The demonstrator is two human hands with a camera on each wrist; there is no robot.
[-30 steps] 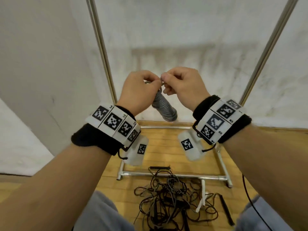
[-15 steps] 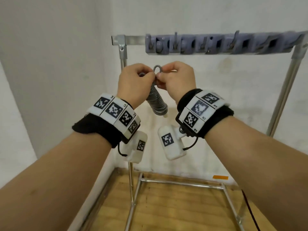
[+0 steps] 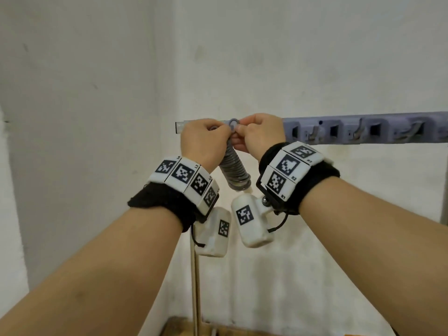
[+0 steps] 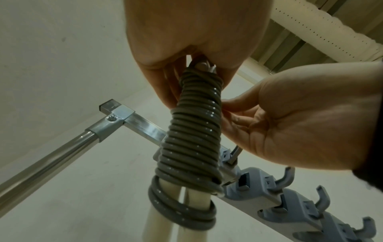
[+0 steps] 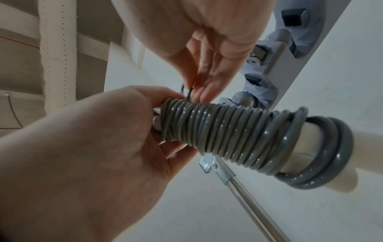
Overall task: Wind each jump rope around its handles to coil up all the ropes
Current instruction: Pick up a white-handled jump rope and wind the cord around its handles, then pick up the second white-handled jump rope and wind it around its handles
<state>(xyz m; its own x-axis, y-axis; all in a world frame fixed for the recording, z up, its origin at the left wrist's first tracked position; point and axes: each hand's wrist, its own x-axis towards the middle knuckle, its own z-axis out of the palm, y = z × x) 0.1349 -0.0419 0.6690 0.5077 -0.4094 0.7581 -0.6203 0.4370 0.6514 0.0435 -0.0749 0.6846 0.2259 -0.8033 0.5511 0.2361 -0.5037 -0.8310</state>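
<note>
Coiled jump rope [image 3: 234, 169] between both hands, before the rail [image 3: 180, 126], hook rack [image 3: 363, 129] to its right.

Both hands rise with the wound grey jump rope [image 3: 234, 167]: its small loop [image 3: 233, 122], a moment ago below the metal rail [image 3: 180, 127], now sits level with it at frame centre. The floor's rope tangle leaves the frame; the hook strip [image 3: 363, 130] shifts right.

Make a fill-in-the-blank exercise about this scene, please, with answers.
1. The rope wound around the two handles is ____ in colour.
2. The two handles are ____ in colour.
3. The small ring is pinched by the ____ hand.
4. The left hand grips the ____ end of the bundle.

Answers: grey; cream; right; top
</note>
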